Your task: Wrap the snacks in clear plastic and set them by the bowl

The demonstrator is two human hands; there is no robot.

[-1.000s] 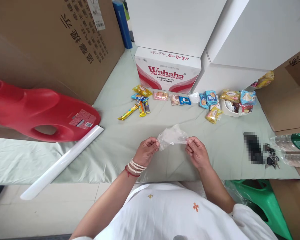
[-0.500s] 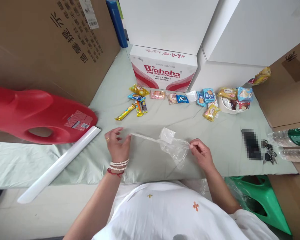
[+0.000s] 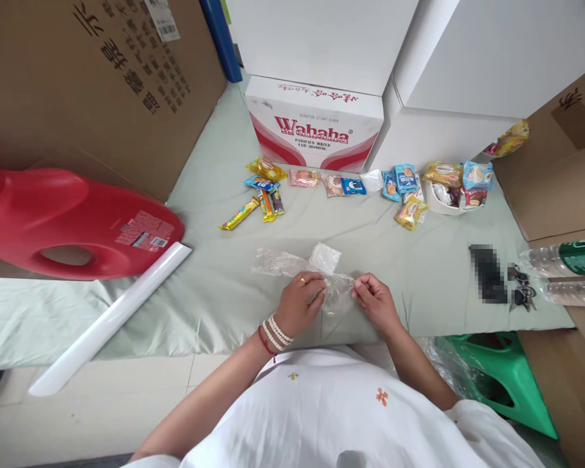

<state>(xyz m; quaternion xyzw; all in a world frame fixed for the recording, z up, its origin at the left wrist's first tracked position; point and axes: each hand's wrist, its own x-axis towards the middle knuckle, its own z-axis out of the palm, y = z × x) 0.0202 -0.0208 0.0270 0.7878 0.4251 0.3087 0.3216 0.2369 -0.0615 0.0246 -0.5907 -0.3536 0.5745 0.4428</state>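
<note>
A crumpled clear plastic bag (image 3: 285,262) lies loosely across the cloth in front of me. My right hand (image 3: 376,302) pinches its right end between thumb and fingertips. Over the middle of the bag is my left hand (image 3: 299,304), fingers curled and thumb drawn in on the film; the exact grip is partly hidden. Just behind the fingers sits a small whitish square packet (image 3: 326,258), touching or overlapping the bag; I cannot tell which.
Wrapped snacks (image 3: 266,195) lie along the back before a Wahaha carton (image 3: 316,130). Right of them stands a white bowl (image 3: 451,209) of snacks. A red jug (image 3: 78,221) and white strip (image 3: 112,318) are at left; keys (image 3: 521,289) and bottles (image 3: 565,259) at right.
My left hand has moved right from the bag's left end to its middle, near my right hand. The left end, stretched thin before, now lies spread out. My right hand keeps its pinch.
</note>
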